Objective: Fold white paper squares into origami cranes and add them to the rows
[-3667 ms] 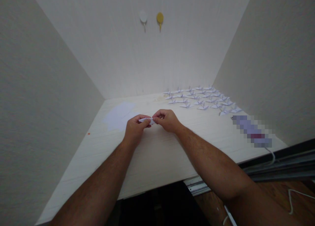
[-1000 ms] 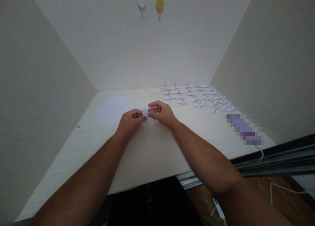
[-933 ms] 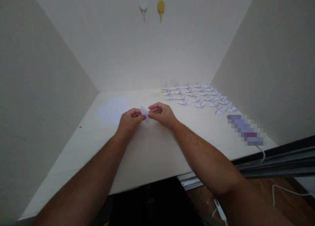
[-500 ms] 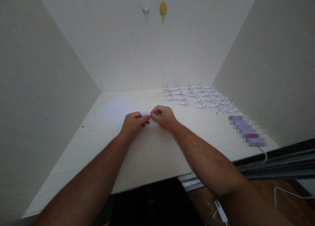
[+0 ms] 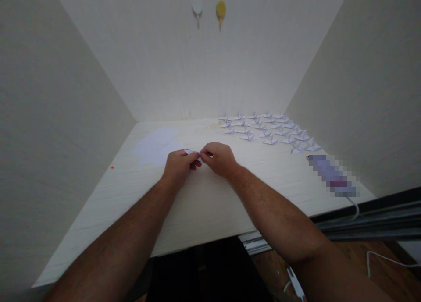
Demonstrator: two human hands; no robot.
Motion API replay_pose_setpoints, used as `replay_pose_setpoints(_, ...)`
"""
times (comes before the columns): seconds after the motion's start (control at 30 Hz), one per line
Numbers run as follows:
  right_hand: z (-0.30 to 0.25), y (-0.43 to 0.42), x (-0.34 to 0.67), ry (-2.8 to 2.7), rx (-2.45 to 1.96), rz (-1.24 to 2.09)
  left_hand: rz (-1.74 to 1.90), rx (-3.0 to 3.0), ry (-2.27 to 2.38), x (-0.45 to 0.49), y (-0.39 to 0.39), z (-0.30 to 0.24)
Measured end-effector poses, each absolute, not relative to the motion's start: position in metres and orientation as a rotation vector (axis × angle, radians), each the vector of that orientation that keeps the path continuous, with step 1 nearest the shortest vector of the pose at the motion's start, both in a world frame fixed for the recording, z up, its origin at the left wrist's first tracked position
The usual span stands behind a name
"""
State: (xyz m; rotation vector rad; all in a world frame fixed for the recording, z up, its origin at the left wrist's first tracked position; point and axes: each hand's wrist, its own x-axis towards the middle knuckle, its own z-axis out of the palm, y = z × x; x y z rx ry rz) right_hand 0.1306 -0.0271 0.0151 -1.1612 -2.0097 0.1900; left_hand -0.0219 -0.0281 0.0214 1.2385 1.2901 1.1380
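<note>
Between my hands is a small folded piece of white paper (image 5: pixel 192 152), mostly covered by my fingers. My left hand (image 5: pixel 180 164) pinches it from the left, thumb on top. From the right, the thumb and fingertips of my right hand (image 5: pixel 217 157) close on its other end, touching the left thumb tip. Loose white paper sheets (image 5: pixel 156 146) lie flat just beyond my left hand. Rows of folded white paper cranes (image 5: pixel 259 127) stand on the table farther back to the right.
The pale wooden table (image 5: pixel 210 205) meets walls on three sides. At its right edge lies a blurred-out object (image 5: pixel 332 175) with a white cable (image 5: pixel 355 210). A small orange dot (image 5: pixel 112 167) is at the left. White and yellow hooks (image 5: pixel 221 8) hang on the back wall.
My fingers have shifted slightly on the folded paper, and less of it shows between them. The whole view has moved a little; the cranes and sheets stay put.
</note>
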Motion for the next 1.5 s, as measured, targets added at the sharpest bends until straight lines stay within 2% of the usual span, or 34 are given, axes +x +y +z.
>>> replay_pose_setpoints(0.33, 0.0133, -0.0275, 0.1323, -2.028, -1.038, 0.281, 1.199, 1.095, 1.242, -0.0226, -0.0269, 0.0203)
replay_pose_setpoints(0.73, 0.0167, -0.0214, 0.1269, -1.249, -1.021, 1.218, 1.159, 1.219, 1.142, -0.0252, -0.0268, 0.0171)
replay_pose_setpoints(1.5, 0.0145, -0.0204, 0.1279, -1.366, -1.076, 1.152, 1.189, 1.125, 1.052, -0.0257, -0.0273, 0.0165)
